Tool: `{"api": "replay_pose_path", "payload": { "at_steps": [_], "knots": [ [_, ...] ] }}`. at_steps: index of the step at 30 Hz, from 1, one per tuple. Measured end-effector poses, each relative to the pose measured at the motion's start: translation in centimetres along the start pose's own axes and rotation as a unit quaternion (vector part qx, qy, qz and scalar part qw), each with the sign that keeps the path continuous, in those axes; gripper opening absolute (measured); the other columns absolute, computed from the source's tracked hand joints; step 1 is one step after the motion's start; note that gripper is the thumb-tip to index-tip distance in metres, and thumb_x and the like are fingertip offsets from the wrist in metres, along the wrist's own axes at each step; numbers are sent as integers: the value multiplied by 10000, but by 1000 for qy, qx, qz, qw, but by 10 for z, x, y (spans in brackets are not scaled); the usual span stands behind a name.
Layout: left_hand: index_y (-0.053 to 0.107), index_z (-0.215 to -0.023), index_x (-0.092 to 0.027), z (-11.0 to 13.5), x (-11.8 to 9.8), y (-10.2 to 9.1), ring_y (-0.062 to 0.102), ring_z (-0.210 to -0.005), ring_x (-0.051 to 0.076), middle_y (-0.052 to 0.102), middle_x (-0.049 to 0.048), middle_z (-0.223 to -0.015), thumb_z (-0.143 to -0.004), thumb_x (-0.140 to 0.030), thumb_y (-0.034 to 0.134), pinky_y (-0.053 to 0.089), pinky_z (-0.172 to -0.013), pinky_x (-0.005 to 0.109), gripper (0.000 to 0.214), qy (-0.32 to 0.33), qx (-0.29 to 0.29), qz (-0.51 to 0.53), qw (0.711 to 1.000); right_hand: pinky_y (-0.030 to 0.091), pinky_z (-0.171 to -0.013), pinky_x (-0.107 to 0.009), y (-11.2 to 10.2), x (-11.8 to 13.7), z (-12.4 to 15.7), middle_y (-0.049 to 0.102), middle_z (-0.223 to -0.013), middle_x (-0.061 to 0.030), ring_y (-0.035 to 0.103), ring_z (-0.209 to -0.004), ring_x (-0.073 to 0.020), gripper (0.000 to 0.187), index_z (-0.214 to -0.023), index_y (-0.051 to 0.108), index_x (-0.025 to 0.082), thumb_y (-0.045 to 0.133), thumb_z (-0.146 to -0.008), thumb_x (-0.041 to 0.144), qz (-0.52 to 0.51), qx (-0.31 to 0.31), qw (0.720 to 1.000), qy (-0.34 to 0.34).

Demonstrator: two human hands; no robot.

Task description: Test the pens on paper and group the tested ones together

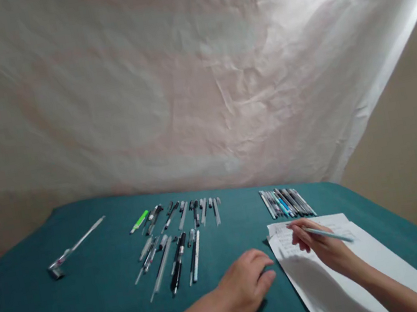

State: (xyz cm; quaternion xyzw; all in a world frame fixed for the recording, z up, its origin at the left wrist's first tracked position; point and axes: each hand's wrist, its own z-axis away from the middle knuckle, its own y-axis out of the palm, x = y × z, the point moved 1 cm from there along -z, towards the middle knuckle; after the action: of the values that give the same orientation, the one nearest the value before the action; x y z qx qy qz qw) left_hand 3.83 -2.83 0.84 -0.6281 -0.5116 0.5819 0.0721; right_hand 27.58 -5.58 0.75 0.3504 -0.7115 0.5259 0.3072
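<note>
My right hand [315,242] grips a slim pale-blue pen [329,233], its back end slanting toward the right. Beneath that hand lie white sheets of paper [375,255], with small dark writing near their upper left. The pen's tip is hidden by my fingers, so I cannot tell whether it touches the page. My left hand [247,283] rests on the green tablecloth just left of the paper, thumb apart from the loosely bent fingers, holding nothing.
A tight row of pens [287,202] lies beyond the paper. Left of centre are several taken-apart pens, caps and refills [174,259], with a green pen [139,221] among them. A metallic stick-like object [68,253] lies far left. A pale sheet [180,85] hangs behind the table.
</note>
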Motion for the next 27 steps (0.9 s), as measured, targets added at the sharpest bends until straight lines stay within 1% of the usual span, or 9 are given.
{"api": "replay_pose_path", "payload": {
  "at_steps": [3, 6, 8, 10, 13, 16, 20, 23, 27],
  "knots": [
    [565, -1009, -177, -1, 10, -1, 513, -954, 185, 570, 73, -1000, -891, -295, 357, 384, -864, 301, 266, -47, -94, 69, 992, 427, -529, -239, 29, 20, -45, 600, -703, -26, 549, -601, -141, 269, -937, 556, 191, 427, -841, 408, 23, 50, 996, -72],
    [560, -963, -165, -4, 25, 1, 533, -897, 182, 574, 73, -944, -886, -315, 371, 410, -802, 300, 253, -109, -162, 158, 968, 426, -588, -242, 65, 27, -99, 605, -771, -27, 547, -656, -141, 254, -992, 537, 190, 498, -801, 353, 56, 80, 986, -138],
    [545, -957, -148, -5, 34, 3, 559, -837, 174, 576, 76, -907, -882, -339, 370, 437, -729, 286, 270, -148, -175, 243, 943, 423, -629, -244, 89, 24, -132, 610, -833, -26, 551, -690, -137, 248, -992, 521, 191, 529, -768, 297, 72, 94, 984, -136],
    [536, -942, -133, -7, 40, 5, 576, -776, 163, 575, 70, -857, -875, -365, 377, 445, -674, 271, 289, -170, -181, 310, 917, 414, -644, -255, 110, 18, -161, 607, -818, -20, 539, -680, -136, 241, -951, 517, 188, 563, -722, 246, 82, 85, 985, -129],
    [536, -916, -131, -8, 44, 6, 578, -712, 148, 571, 54, -805, -857, -393, 403, 438, -639, 259, 300, -180, -194, 352, 898, 394, -644, -254, 133, 8, -189, 586, -781, 3, 508, -653, -126, 306, -968, 489, 199, 577, -676, 178, 96, 70, 986, -114],
    [539, -908, -134, -7, 44, 7, 574, -691, 140, 570, 48, -795, -847, -404, 420, 432, -629, 254, 302, -179, -194, 362, 894, 374, -620, -242, 145, 2, -201, 566, -735, 21, 481, -614, -115, 353, -977, 472, 204, 582, -650, 129, 107, 68, 987, -100],
    [538, -906, -134, -7, 46, 7, 575, -687, 139, 573, 47, -790, -838, -416, 429, 430, -626, 254, 310, -185, -194, 372, 889, 360, -618, -234, 149, 1, -203, 573, -746, 16, 489, -629, -113, 348, -911, 484, 205, 604, -614, 71, 113, 72, 987, -89],
    [521, -905, -128, -9, 47, 6, 585, -671, 143, 570, 49, -780, -825, -422, 445, 438, -617, 265, 314, -196, -204, 397, 873, 370, -609, -234, 141, 6, -197, 585, -738, 14, 509, -629, -116, 355, -877, 485, 202, 625, -587, 51, 105, 77, 988, -84],
    [483, -911, -140, -12, 52, 6, 591, -633, 140, 564, 28, -757, -766, -432, 538, 458, -599, 275, 331, -217, -247, 449, 831, 417, -628, -239, 121, 27, -172, 607, -831, -10, 551, -716, -134, 343, -909, 463, 201, 639, -626, 119, 73, 80, 989, -96]
  ]
}}
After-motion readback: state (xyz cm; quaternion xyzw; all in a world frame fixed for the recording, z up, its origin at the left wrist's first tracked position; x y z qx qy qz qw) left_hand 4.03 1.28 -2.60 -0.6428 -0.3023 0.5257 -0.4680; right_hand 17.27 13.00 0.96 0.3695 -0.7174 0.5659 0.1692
